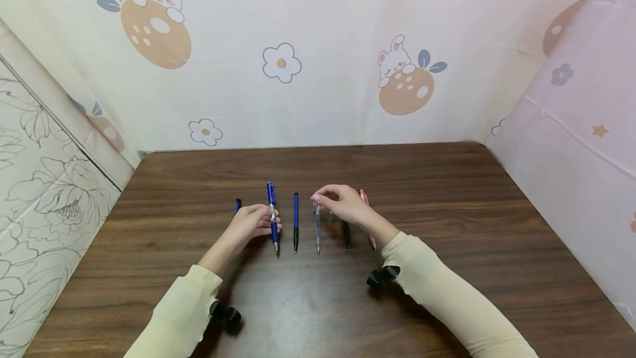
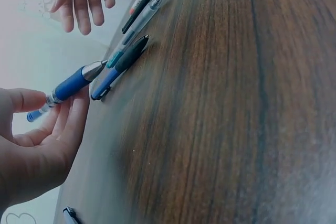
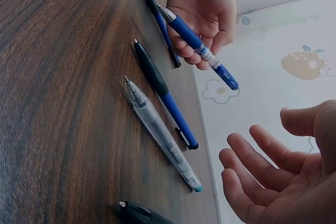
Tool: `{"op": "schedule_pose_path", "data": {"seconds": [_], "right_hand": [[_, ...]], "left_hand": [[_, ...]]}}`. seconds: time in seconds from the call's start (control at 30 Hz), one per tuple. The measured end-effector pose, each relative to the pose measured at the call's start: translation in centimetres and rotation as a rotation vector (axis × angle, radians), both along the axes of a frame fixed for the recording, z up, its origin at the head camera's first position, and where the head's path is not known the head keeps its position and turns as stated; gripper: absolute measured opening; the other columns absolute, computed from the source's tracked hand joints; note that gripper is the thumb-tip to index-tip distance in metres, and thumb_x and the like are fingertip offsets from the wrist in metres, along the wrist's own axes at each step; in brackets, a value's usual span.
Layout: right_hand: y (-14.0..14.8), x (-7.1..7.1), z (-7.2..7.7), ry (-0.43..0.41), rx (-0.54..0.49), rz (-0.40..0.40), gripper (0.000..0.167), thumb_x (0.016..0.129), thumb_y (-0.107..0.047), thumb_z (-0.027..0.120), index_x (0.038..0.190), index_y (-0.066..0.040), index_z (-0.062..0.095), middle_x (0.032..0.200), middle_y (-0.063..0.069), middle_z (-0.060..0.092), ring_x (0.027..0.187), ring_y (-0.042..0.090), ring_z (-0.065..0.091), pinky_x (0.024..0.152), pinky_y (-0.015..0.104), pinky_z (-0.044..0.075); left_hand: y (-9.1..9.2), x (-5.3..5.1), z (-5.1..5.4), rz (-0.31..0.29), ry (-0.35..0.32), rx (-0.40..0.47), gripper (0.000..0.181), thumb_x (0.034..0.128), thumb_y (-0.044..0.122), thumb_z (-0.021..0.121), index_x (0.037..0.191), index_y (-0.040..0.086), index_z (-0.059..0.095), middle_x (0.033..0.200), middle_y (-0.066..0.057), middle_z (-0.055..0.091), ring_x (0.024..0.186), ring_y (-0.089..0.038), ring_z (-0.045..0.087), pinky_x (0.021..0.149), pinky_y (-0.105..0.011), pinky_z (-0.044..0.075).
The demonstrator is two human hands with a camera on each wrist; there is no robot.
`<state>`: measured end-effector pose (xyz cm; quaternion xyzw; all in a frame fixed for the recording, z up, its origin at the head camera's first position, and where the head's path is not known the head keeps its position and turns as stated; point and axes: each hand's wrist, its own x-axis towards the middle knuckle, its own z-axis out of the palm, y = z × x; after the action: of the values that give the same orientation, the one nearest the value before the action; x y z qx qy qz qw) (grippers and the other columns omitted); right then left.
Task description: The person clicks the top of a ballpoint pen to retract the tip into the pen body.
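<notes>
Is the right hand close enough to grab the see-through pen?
Probably yes: the right hand is empty and close to the see-through pen, and nothing seems to lie between them.

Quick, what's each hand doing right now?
Left hand: holding a blue pen with a silver tip.
Right hand: open, holding nothing, near the clear pen.

L-to-R row is laid on table [image 1: 298, 297], tips pointed at near edge. 1st pen [image 1: 237, 205] is part-hidden by L hand [image 1: 250, 223]. 2nd pen [image 1: 273, 220] is held in L hand, above table, btwn 1st pen & 3rd pen [image 1: 296, 222]. 4th pen [image 1: 318, 231] is placed R of 3rd, far end below R hand [image 1: 346, 204]. 5th pen [image 1: 346, 236] is part-covered by R hand, 6th pen [image 1: 365, 198] set rightmost. Cloth [image 1: 338, 98] is hung behind table.
</notes>
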<state>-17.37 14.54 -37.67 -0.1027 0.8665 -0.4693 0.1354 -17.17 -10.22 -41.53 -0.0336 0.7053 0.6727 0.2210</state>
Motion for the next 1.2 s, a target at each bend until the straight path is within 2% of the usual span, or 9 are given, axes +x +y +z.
{"op": "schedule_pose_path", "data": {"seconds": [0.1, 0.3, 0.43, 0.6, 0.7, 0.87, 1.0, 1.2], "right_hand": [[-0.1, -0.1, -0.1, 0.004, 0.006, 0.001, 0.034, 0.097, -0.035, 0.055, 0.115, -0.007, 0.067, 0.110, 0.015, 0.072, 0.101, 0.030, 0.068, 0.073, 0.026, 0.054], [-0.4, -0.4, -0.1, -0.011, 0.003, 0.001, 0.035, 0.098, -0.035, 0.055, 0.116, -0.007, 0.066, 0.111, 0.014, 0.072, 0.102, 0.029, 0.068, 0.081, 0.038, 0.057], [-0.6, -0.5, -0.1, -0.004, 0.017, 0.005, 0.035, 0.098, -0.036, 0.055, 0.116, -0.009, 0.066, 0.111, 0.013, 0.072, 0.100, 0.027, 0.068, 0.078, 0.032, 0.057], [-1.0, -0.8, -0.2, 0.002, 0.013, 0.008, 0.034, 0.098, -0.035, 0.055, 0.115, -0.008, 0.067, 0.110, 0.013, 0.072, 0.098, 0.027, 0.068, 0.081, 0.038, 0.058], [-1.2, -0.9, -0.2, -0.019, -0.008, 0.006, 0.034, 0.098, -0.034, 0.054, 0.116, -0.007, 0.066, 0.111, 0.015, 0.072, 0.100, 0.028, 0.067, 0.085, 0.042, 0.057], [-1.5, -1.3, -0.2, -0.050, -0.053, 0.009, 0.036, 0.099, -0.031, 0.052, 0.118, -0.003, 0.064, 0.113, 0.017, 0.070, 0.103, 0.032, 0.067, 0.088, 0.043, 0.057], [-1.6, -1.5, -0.2, -0.057, -0.098, 0.028, 0.037, 0.100, -0.028, 0.051, 0.120, 0.002, 0.061, 0.115, 0.021, 0.069, 0.105, 0.035, 0.066, 0.089, 0.044, 0.057], [-1.7, -1.7, -0.5, -0.126, -0.186, 0.024, 0.040, 0.101, -0.026, 0.049, 0.124, 0.005, 0.057, 0.117, 0.023, 0.067, 0.104, 0.031, 0.067, 0.087, 0.035, 0.058]], "left_hand": [[0.0, -0.1, 0.0, -0.013, -0.002, 0.018, 0.032, 0.0992, 0.013, 0.043, 0.118, -0.012, 0.053, 0.088, -0.004, 0.068, 0.079, -0.011, 0.069, 0.077, -0.025, 0.060], [0.0, -0.1, 0.1, -0.029, 0.000, 0.051, 0.037, 0.0998, 0.017, 0.046, 0.120, -0.012, 0.054, 0.089, -0.002, 0.070, 0.081, -0.011, 0.069, 0.078, -0.024, 0.059], [0.0, 0.0, 0.3, -0.051, -0.002, 0.074, 0.038, 0.0994, 0.020, 0.049, 0.122, -0.010, 0.055, 0.096, -0.006, 0.071, 0.086, -0.012, 0.069, 0.080, -0.024, 0.059], [0.4, 0.2, 0.6, -0.083, -0.002, 0.107, 0.039, 0.0991, 0.020, 0.051, 0.124, -0.010, 0.053, 0.097, -0.004, 0.070, 0.088, -0.010, 0.069, 0.082, -0.023, 0.059], [0.6, 0.4, 0.8, -0.105, 0.007, 0.119, 0.040, 0.0990, 0.021, 0.051, 0.124, -0.010, 0.052, 0.093, 0.000, 0.070, 0.087, -0.009, 0.069, 0.081, -0.022, 0.058], [1.1, 0.6, 1.1, -0.104, 0.003, 0.152, 0.037, 0.0982, 0.018, 0.052, 0.123, -0.010, 0.052, 0.092, 0.000, 0.070, 0.086, -0.011, 0.069, 0.080, -0.022, 0.059], [1.4, 0.8, 1.1, -0.115, 0.010, 0.147, 0.036, 0.0981, 0.017, 0.053, 0.122, -0.010, 0.053, 0.091, 0.001, 0.071, 0.084, -0.010, 0.070, 0.080, -0.023, 0.059], [1.7, 1.1, 1.2, -0.152, 0.029, 0.122, 0.036, 0.0986, 0.019, 0.053, 0.121, -0.009, 0.055, 0.092, 0.001, 0.071, 0.086, -0.011, 0.070, 0.083, -0.027, 0.059]]}}
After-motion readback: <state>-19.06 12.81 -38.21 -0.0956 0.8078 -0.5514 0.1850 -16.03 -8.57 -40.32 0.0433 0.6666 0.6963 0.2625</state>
